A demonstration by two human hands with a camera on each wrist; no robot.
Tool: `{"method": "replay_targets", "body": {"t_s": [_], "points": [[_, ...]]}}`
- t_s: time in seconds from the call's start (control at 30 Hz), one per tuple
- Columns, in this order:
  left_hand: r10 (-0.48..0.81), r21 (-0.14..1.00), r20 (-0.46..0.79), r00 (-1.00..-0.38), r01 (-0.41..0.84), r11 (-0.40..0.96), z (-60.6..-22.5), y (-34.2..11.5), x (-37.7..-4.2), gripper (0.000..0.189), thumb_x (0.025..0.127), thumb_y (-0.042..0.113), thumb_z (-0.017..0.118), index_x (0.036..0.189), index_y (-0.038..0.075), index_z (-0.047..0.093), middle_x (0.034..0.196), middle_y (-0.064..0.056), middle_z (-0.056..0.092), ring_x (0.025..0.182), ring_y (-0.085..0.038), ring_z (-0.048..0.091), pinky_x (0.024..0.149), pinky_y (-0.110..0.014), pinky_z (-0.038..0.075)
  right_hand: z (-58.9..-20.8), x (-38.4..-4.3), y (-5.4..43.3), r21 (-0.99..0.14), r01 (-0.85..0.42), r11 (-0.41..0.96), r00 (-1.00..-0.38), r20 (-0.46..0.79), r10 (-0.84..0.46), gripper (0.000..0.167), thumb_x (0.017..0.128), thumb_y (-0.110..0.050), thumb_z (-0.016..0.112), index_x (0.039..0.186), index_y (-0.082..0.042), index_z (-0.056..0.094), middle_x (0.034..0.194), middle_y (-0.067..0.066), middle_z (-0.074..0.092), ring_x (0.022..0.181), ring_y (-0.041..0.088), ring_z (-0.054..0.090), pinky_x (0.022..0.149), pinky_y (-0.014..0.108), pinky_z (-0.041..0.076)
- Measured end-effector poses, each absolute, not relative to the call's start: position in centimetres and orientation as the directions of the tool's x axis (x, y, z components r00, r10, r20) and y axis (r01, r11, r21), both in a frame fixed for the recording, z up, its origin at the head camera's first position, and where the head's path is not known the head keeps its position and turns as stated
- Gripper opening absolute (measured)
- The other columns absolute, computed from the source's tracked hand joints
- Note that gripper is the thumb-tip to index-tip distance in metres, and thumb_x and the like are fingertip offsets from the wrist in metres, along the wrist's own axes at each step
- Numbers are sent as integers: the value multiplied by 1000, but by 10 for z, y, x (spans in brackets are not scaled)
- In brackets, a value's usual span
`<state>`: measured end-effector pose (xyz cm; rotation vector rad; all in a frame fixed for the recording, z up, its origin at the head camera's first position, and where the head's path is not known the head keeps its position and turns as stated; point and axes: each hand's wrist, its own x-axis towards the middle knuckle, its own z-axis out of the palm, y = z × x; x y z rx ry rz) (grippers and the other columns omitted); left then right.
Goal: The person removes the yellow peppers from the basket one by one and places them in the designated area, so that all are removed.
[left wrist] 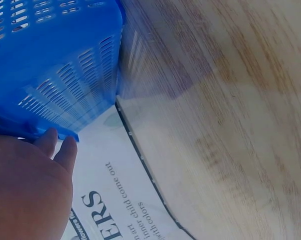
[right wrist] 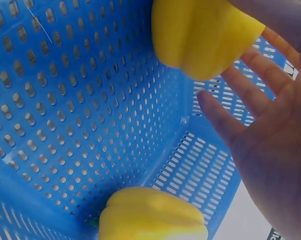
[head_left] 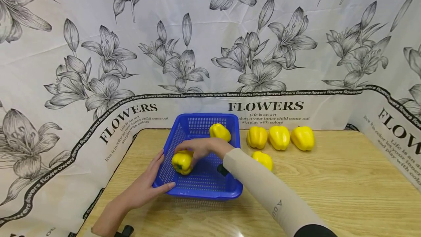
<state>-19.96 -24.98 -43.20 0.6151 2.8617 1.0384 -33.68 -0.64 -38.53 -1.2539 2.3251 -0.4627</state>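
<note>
A blue perforated plastic basket (head_left: pixel 210 194) stands on the table. My left hand (head_left: pixel 148 182) grips its left rim near the front corner, thumb over the edge and fingers along the outer side. Inside the basket, my right hand (head_left: pixel 201 147) holds a yellow bell pepper (head_left: pixel 181 163) near the left wall, its green stem end facing me. The right wrist view shows this pepper (right wrist: pixel 200 40) between thumb and fingers. Another yellow bell pepper (head_left: pixel 219 132) lies in the far right corner of the basket, apart from the hand.
To the basket's right, three yellow bell peppers (head_left: pixel 279 138) stand in a row by the back edge. A nearer yellow bell pepper (head_left: pixel 264 160) is partly hidden by my right forearm. White cloth (head_left: pixel 204 79) printed with flowers surrounds the wooden table (head_left: pixel 345 182) at the back and sides.
</note>
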Motion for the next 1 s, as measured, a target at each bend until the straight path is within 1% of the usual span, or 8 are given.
{"method": "replay_targets", "body": {"t_s": [0.13, 0.23, 0.4, 0.53, 0.63, 0.73, 0.83, 1.0], "points": [[380, 629, 101, -920, 355, 692, -432, -249, -200, 99, 95, 50, 69, 166, 14, 10, 173, 0, 0, 155, -37, 16, 119, -64, 24, -383, -336, -6, -475, -700, 533, -488, -227, -843, 68, 87, -20, 84, 147, -18, 51, 148, -1, 53, 139, 21, 47, 119, 39, 36], [379, 628, 108, -919, 358, 691, -431, -249, -200, 99, 95, 50, 70, 166, 13, 10, 173, 0, 0, 155, -36, 16, 118, -65, 24, -380, -335, -4, -469, -693, 548, -502, -231, -833, 67, 87, -25, 84, 146, -19, 52, 141, 1, 57, 130, 20, 52, 113, 37, 41], [375, 620, 106, -921, 356, 699, -430, -249, -200, 100, 95, 51, 69, 166, 13, 10, 173, -1, 0, 155, -37, 16, 118, -65, 24, -372, -333, 3, -521, -634, 572, -530, -246, -811, 66, 90, -29, 81, 148, -23, 51, 130, 2, 60, 114, 15, 56, 102, 35, 49], [378, 614, 109, -920, 361, 702, -431, -248, -200, 99, 96, 51, 68, 166, 11, 10, 173, -6, 2, 154, -39, 17, 117, -66, 25, -366, -331, 13, -595, -582, 555, -546, -220, -808, 61, 91, -30, 80, 145, -26, 54, 132, 4, 60, 117, 18, 57, 100, 34, 51], [377, 611, 112, -919, 363, 703, -431, -248, -200, 99, 96, 52, 67, 165, 10, 10, 173, -6, 2, 154, -40, 17, 117, -67, 25, -363, -331, 20, -668, -531, 522, -563, -182, -806, 60, 90, -31, 81, 144, -25, 54, 137, 7, 58, 123, 23, 56, 99, 34, 52], [376, 618, 111, -920, 360, 699, -432, -248, -200, 99, 96, 51, 68, 166, 11, 9, 173, -4, 1, 154, -40, 18, 117, -67, 26, -360, -330, 28, -771, -429, 471, -583, -161, -796, 60, 91, -29, 80, 145, -22, 54, 138, 12, 57, 124, 27, 56, 94, 35, 56], [374, 627, 103, -922, 352, 695, -432, -247, -199, 101, 95, 53, 68, 166, 13, 9, 173, -3, 1, 154, -40, 20, 117, -66, 27, -355, -328, 36, -861, -281, 424, -613, -179, -769, 61, 91, -26, 80, 146, -21, 53, 137, 15, 55, 123, 27, 57, 93, 41, 58], [366, 640, 91, -926, 336, 691, -432, -247, -198, 103, 93, 55, 70, 166, 15, 9, 172, -3, 0, 152, -40, 23, 116, -64, 29, -349, -327, 47, -939, -64, 338, -656, -215, -723, 62, 94, -26, 77, 149, -20, 49, 138, 18, 52, 121, 28, 60, 95, 47, 58]]}}
